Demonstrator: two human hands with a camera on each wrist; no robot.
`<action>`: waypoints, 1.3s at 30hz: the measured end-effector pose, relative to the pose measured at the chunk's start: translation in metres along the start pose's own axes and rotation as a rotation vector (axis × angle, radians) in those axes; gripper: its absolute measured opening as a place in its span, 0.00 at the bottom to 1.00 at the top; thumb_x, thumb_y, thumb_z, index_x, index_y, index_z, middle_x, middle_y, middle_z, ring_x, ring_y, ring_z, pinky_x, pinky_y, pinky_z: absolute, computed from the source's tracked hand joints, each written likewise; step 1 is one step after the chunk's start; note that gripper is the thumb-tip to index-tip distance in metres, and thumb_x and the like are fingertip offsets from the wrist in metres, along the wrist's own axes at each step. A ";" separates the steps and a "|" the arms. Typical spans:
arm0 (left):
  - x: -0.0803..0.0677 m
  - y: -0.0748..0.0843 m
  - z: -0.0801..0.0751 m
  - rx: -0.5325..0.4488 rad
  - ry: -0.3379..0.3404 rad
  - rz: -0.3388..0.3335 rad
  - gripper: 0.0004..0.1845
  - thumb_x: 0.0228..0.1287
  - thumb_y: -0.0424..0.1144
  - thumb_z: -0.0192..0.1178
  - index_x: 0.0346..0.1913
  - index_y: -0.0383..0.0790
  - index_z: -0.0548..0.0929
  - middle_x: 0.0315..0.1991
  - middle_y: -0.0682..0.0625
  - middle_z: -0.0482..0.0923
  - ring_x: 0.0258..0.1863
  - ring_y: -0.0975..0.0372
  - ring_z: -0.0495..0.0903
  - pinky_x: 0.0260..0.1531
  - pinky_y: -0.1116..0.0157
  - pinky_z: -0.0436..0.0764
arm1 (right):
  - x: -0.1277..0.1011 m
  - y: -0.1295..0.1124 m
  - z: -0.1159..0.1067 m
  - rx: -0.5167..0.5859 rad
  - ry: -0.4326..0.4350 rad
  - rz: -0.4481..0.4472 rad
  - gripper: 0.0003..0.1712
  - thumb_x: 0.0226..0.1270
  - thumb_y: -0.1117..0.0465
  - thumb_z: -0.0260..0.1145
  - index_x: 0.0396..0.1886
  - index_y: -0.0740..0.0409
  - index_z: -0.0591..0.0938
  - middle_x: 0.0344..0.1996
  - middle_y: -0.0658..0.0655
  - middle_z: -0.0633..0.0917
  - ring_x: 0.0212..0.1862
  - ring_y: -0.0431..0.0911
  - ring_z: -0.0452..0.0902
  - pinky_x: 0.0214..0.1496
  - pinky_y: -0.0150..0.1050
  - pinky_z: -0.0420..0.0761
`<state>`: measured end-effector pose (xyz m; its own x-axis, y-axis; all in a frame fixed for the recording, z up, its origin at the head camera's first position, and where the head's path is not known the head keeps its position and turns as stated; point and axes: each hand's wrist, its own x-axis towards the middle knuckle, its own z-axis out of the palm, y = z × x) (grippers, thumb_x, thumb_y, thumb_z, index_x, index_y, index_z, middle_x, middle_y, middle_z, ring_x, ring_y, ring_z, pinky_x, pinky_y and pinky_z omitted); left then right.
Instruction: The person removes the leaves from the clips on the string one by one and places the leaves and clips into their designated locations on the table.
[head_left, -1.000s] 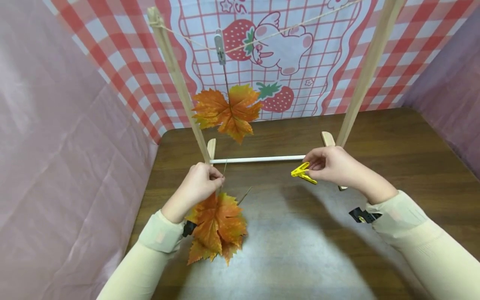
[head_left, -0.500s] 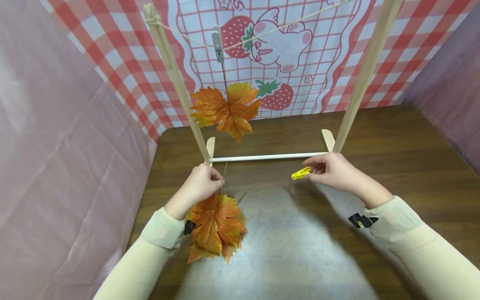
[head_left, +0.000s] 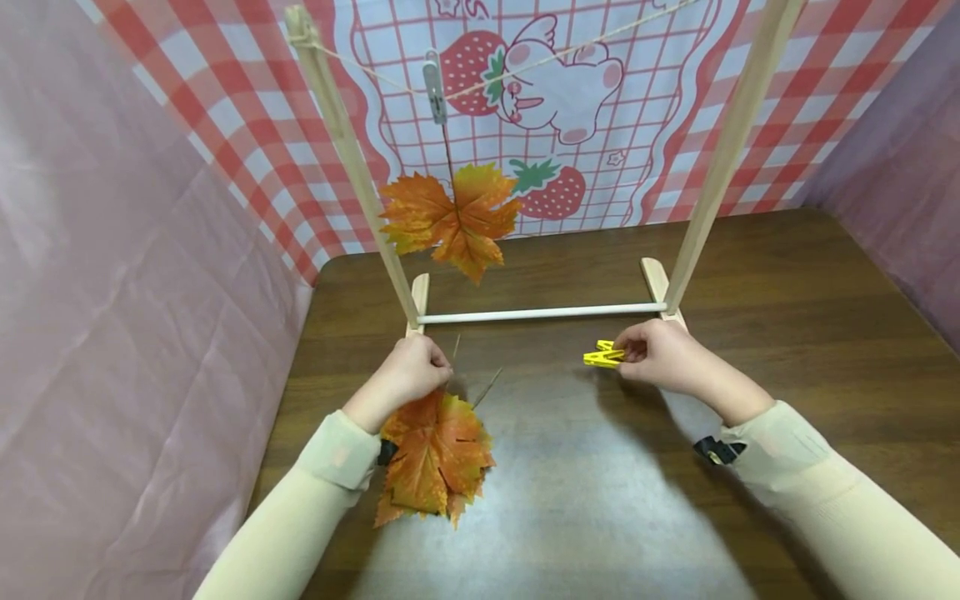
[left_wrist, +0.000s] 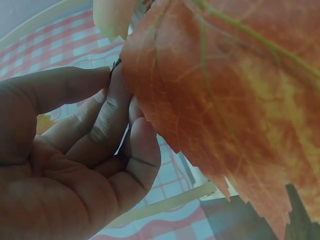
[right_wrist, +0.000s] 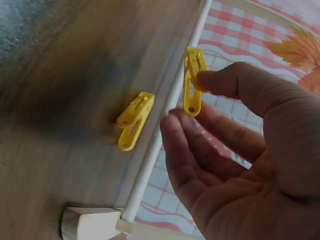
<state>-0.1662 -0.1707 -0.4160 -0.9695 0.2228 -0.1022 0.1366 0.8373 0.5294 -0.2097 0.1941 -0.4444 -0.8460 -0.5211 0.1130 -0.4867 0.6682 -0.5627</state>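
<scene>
I saw the left hand [head_left: 408, 372] pinch a half-hidden leaf stem [head_left: 456, 352], the right hand [head_left: 660, 356] a clothespin [right_wrist: 190, 76], near-upright in wrist view.

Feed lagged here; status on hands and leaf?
Left hand pinches leaf by its stem. Right hand holds yellow peg, apart from leaf. Possible clutter: second yellow peg nearby.

At your left hand [head_left: 411, 373], an upper leaf [head_left: 435, 450] overlaps a lower leaf [head_left: 387, 511] on the worktop [head_left: 570, 533]; rightward, your right hand [head_left: 663, 357] has one peg [right_wrist: 192, 85] in it, another peg [right_wrist: 135, 121] nearby on the worktop. Behind stands the frame [head_left: 540, 314], a hanging leaf [head_left: 456, 218] toward its left post [head_left: 348, 150].
</scene>
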 end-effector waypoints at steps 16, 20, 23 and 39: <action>0.011 -0.004 0.021 0.046 -0.075 -0.054 0.07 0.50 0.35 0.63 0.18 0.42 0.84 0.18 0.54 0.77 0.19 0.63 0.74 0.21 0.68 0.73 | -0.008 0.005 0.009 -0.114 0.013 0.077 0.11 0.38 0.65 0.69 0.26 0.64 0.83 0.18 0.49 0.79 0.22 0.39 0.72 0.28 0.37 0.73; 0.013 -0.006 0.024 0.063 -0.074 -0.050 0.07 0.49 0.35 0.64 0.17 0.42 0.84 0.18 0.55 0.77 0.19 0.63 0.74 0.22 0.68 0.73 | -0.010 0.007 0.012 -0.140 0.016 0.080 0.10 0.38 0.63 0.70 0.25 0.62 0.84 0.16 0.47 0.78 0.21 0.39 0.70 0.26 0.37 0.71; 0.013 -0.007 0.026 0.066 -0.070 -0.044 0.08 0.49 0.35 0.64 0.16 0.43 0.83 0.17 0.55 0.77 0.19 0.64 0.74 0.22 0.68 0.73 | -0.010 0.009 0.014 -0.151 0.014 0.081 0.10 0.38 0.62 0.71 0.25 0.60 0.84 0.16 0.46 0.77 0.21 0.38 0.70 0.25 0.37 0.70; 0.019 -0.011 0.034 0.095 -0.062 -0.011 0.10 0.48 0.35 0.67 0.13 0.44 0.83 0.15 0.57 0.76 0.17 0.65 0.73 0.22 0.69 0.73 | -0.012 0.011 0.016 -0.194 -0.009 0.066 0.09 0.38 0.59 0.74 0.22 0.57 0.84 0.15 0.45 0.77 0.20 0.38 0.69 0.25 0.38 0.70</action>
<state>-0.1794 -0.1587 -0.4521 -0.9568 0.2418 -0.1613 0.1480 0.8829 0.4457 -0.2017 0.1989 -0.4654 -0.8758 -0.4771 0.0736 -0.4641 0.7900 -0.4006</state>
